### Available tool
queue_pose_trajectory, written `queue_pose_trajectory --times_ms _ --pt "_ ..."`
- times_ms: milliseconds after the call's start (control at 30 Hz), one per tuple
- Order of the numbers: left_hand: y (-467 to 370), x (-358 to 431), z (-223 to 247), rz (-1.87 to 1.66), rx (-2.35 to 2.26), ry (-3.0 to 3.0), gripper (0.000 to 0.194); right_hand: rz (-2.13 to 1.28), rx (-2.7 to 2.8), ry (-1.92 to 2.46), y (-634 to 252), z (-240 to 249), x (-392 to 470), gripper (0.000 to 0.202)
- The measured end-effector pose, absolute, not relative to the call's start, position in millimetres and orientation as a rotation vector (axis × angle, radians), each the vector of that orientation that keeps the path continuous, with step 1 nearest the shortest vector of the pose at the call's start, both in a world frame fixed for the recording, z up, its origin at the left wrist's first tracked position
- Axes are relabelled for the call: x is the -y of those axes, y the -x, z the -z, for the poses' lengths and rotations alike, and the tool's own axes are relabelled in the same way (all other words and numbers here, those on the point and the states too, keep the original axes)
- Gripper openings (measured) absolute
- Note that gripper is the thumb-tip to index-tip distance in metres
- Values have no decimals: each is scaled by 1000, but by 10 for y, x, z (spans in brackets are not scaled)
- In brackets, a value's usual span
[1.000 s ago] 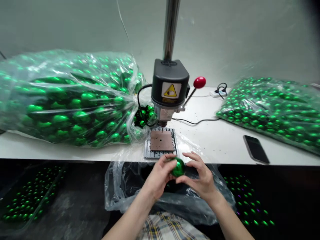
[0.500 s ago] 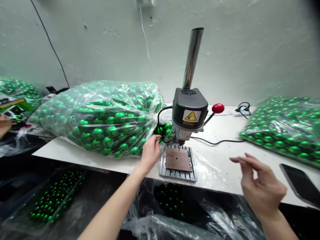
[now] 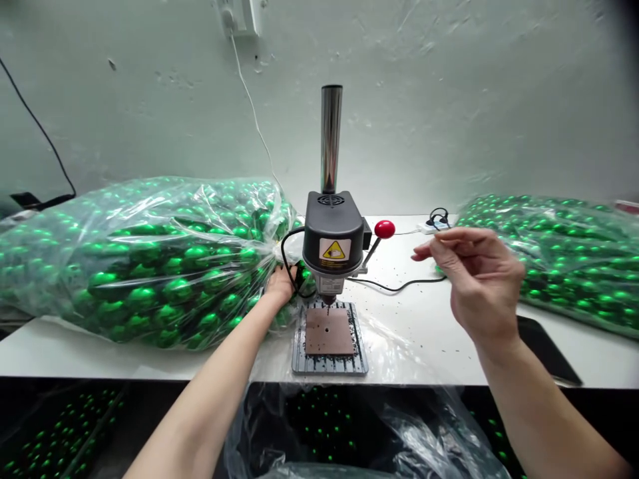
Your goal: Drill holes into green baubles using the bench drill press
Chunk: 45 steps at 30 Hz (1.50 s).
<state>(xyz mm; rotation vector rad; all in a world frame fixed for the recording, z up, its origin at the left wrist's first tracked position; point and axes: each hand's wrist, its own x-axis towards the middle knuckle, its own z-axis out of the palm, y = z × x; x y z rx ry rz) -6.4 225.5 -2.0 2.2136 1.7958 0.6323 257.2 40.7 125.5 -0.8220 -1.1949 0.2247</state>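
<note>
My left hand (image 3: 279, 285) reaches into the gathered mouth of a clear plastic bag (image 3: 164, 266) full of shiny green balls, left of the drill press (image 3: 333, 233). Its fingertips are hidden among plastic and dark green balls. My right hand (image 3: 482, 283) is raised right of the press's red lever knob (image 3: 385, 229), apart from it. Its fingers are curled, the thumb against the index finger, with nothing visible between them. Under the drill bit lies a brown square plate (image 3: 339, 336) with a small dark hole, on the slotted metal base (image 3: 357, 359).
Another bag of green balls (image 3: 574, 253) lies at right, near a phone (image 3: 544, 346) partly behind my forearm. A power strip (image 3: 433, 227) and black cord (image 3: 399, 287) lie behind. Dark shavings dot the white table (image 3: 399, 332). Below its edge are crumpled plastic (image 3: 429, 426) and more green balls (image 3: 324, 419).
My left hand has moved further into the bag's mouth beside the press. My right hand has risen toward the red knob, its fingers drawing together. The view has turned right.
</note>
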Motion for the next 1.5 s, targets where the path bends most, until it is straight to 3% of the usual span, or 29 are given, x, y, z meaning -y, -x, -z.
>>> queue_pose_trajectory --times_ms 167,233,333,433,533,733,900,1067,1167,1300,1500 --pt "377 -1763 -86 -689 -1769 -2374 40 -307 1176 999 -2595 -825 -238 16" --pt "500 -1455 -109 -984 -1690 -2200 42 -365 1170 1065 -2622 -679 -188 17" --pt "515 -975 -151 -1449 -1358 -1476 47 -447 1162 1080 -2586 -560 -150 18" --pt "324 -574 -220 -1329 -885 -795 52 -504 1186 1024 -2405 -521 -130 15" --pt "89 -321 -274 -1156 -694 -503 50 -575 1326 985 -2126 -478 -96 13" --pt "-147 -76 -175 -1052 -595 -435 41 -515 1669 1045 -1691 -228 24 45" --pt "-153 7 1 -1103 -721 -514 48 -487 1730 1031 -1693 -39 87 37" --pt "-1 -191 106 -1177 -858 -558 55 -355 1402 945 -2123 -563 -158 5" --pt "84 -345 118 -1230 -893 -561 54 -297 1045 789 -2381 -1149 -493 12" --pt "159 -422 98 -1266 -844 -507 50 -501 1158 843 -2456 -1665 -921 18" --pt "303 -347 129 -1206 -866 -470 64 -303 1173 987 -2460 -1513 -1369 34"
